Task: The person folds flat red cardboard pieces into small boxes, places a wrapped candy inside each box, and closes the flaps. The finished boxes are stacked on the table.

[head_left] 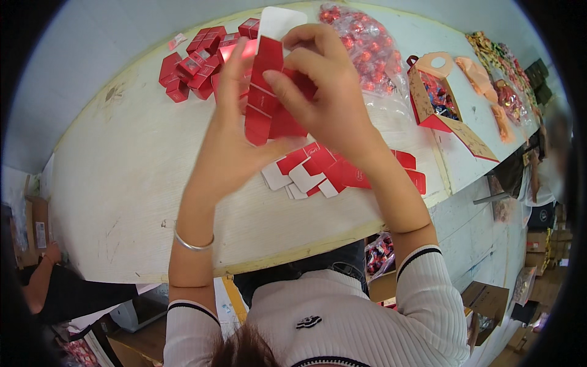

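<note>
Head view: red carton [260,101] sits between left hand [227,142] and right hand [330,88].

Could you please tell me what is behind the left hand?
Red boxes show behind the left hand; whatever lies directly behind it and the red carton cannot be seen.

We see a red-and-white card carton [266,57] partly hidden by the bare right hand [333,98]; at far left, we find a bare-armed, black-clad person [38,285] cut off at the edge.
</note>
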### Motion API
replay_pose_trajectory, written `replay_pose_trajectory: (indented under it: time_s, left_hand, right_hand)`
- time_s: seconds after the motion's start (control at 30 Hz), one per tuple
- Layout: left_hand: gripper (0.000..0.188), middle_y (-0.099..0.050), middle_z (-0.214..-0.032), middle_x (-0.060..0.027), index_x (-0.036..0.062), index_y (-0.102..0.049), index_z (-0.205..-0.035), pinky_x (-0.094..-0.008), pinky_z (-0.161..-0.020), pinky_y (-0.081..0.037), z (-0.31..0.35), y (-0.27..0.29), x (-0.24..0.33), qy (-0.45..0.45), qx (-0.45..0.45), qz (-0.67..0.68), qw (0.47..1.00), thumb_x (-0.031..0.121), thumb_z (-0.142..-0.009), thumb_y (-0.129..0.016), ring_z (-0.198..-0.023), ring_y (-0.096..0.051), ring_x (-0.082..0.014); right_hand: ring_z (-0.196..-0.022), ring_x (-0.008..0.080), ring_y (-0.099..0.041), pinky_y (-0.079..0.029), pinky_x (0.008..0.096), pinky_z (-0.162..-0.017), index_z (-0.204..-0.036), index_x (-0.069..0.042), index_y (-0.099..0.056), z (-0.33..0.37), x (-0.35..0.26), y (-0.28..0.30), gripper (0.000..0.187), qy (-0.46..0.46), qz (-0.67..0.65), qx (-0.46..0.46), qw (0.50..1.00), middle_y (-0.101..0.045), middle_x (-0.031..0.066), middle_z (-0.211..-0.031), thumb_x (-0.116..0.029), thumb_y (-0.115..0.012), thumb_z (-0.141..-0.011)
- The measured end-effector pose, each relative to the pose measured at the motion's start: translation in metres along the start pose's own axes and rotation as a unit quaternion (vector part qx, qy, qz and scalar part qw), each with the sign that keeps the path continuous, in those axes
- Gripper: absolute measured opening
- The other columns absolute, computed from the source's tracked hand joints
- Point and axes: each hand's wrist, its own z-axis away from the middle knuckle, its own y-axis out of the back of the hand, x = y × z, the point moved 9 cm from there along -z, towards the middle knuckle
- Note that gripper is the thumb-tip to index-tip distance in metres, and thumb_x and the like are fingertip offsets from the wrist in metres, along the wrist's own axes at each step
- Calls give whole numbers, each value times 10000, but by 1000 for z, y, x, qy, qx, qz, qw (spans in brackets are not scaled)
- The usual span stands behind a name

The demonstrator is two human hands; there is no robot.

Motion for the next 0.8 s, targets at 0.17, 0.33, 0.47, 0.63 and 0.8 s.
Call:
replay_pose_trajectory:
  time_s: [0.17, 0.33, 0.47, 0.63, 0.8]
  left_hand:
    - [906, -383, -1287, -137, 92, -177, -1372, -341, -842, -476, 5, -3, 1, -31, 69, -11, 997, -43, -649, -705, -1065, -513, -246]
    - [827, -434, -1156, -110, 101, -212, -1339, -322, -863, -477, -1, 6, -1, -14, 77, 169, 982, -95, -666, -652, -1058, -504, -205]
    - [714, -429, -1160, -97, 88, -271, -1255, -303, -847, -474, 1, 4, -6, -9, 46, 208, 977, -55, -677, -666, -1048, -490, -183]
    - [604, -405, -1182, -104, 63, -282, -1201, -281, -800, -447, 7, -10, -13, 2, 15, 141, 990, 106, -754, -686, -998, -495, -176]
    - [665, -392, -1195, -140, 69, -205, -1227, -308, -811, -460, 7, -8, -6, -27, 55, 98, 993, 112, -765, -682, -1029, -490, -194]
  right_hand:
    - [-998, 231, -487, -432, 315, -805, -888, -26, -558, -1, -24, 8, 170, 45, -17, 52, 997, -491, 145, -1084, -6, -636, -737]
    - [-1013, 191, -472, -441, 336, -868, -1079, -24, -475, -1, 12, 14, 312, -83, -289, 111, 947, -410, 106, -1133, -89, -604, -803]
    - [-947, 143, -479, -437, 292, -792, -998, -1, -529, 7, 9, -18, 172, -113, -390, 28, 913, -442, 70, -1088, -61, -557, -840]
    - [-867, 94, -509, -417, 239, -774, -787, -4, -596, 26, 37, -31, 255, -291, -449, 25, 844, -580, 44, -836, -213, -491, -887]
    - [-768, 127, -515, -455, 265, -702, -937, 22, -539, 21, 33, -34, 167, -330, -547, 75, 766, -519, 56, -946, -29, -513, -781]
